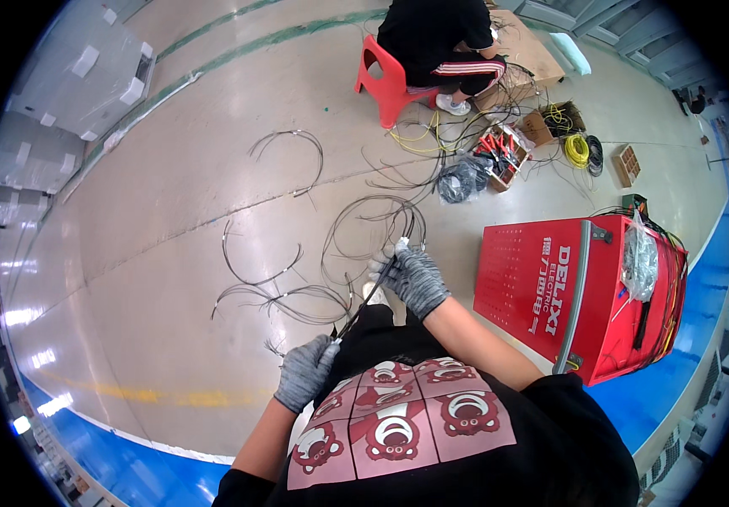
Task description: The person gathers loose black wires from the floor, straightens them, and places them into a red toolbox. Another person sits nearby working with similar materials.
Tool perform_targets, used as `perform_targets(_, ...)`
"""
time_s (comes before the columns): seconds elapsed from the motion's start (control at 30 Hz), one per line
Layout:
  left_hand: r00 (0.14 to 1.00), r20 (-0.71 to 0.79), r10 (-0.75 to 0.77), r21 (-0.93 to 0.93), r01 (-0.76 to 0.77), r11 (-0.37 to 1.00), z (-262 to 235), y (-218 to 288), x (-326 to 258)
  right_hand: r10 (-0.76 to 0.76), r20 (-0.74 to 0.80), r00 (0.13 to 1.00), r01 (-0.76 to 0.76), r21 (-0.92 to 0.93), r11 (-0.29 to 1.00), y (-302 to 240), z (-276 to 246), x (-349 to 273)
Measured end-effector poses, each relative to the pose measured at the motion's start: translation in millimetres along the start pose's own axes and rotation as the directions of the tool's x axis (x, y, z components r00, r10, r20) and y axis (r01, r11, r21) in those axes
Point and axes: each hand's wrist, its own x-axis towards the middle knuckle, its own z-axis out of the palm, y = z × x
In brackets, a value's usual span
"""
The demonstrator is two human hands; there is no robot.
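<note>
A bundle of thin black cables (359, 314) runs slantwise between my two hands, in front of my body. My left hand (304, 373), in a grey knitted glove, is closed around its lower end, where short wire ends stick out past the fist. My right hand (418, 281), gloved alike, grips the bundle higher up, beside a white tag or wrap (402, 243). Beyond the right hand the cables curve away in wide loops (327, 237). More loose black cables (287, 291) lie on the floor to the left of my hands.
A red tool cart (521, 283) with cables and a plastic bag stands at right. Ahead, a person (432, 42) sits on a red stool (390, 91) near a wooden box of red-handled tools (504, 156), a yellow cable coil (576, 150) and a bagged black coil (462, 179).
</note>
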Motion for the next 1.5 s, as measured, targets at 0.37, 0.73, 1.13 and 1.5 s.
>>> perform_targets(0.37, 0.992, -0.012, -0.123, 0.207, 0.123, 0.971, 15.3, -99.3, -56.1, -0.329, -0.26, 0.908, 0.388, 0.222, 0.894, -76.7, -44.7, 84.9)
perform_targets(0.73, 0.954, -0.142, -0.264, -0.091, 0.253, 0.963, 65.6, -274.3, -53.6, -0.483, -0.059, 0.874, 0.48, 0.271, 0.835, -162.0, -39.0, 80.8)
perform_targets(1.13, 0.904, -0.202, 0.376, -0.12, -0.404, 0.907, -7.7, -41.9, 95.7, -0.498, 0.122, 0.859, 0.508, -0.071, 0.859, -54.2, 91.1, -10.6)
perform_targets(1.5, 0.957, -0.23, 0.177, -0.76, -0.29, 0.581, -31.0, 82.1, 123.9, -0.359, 0.3, 0.883, 0.456, -0.379, 0.805, -29.5, 100.5, -42.4)
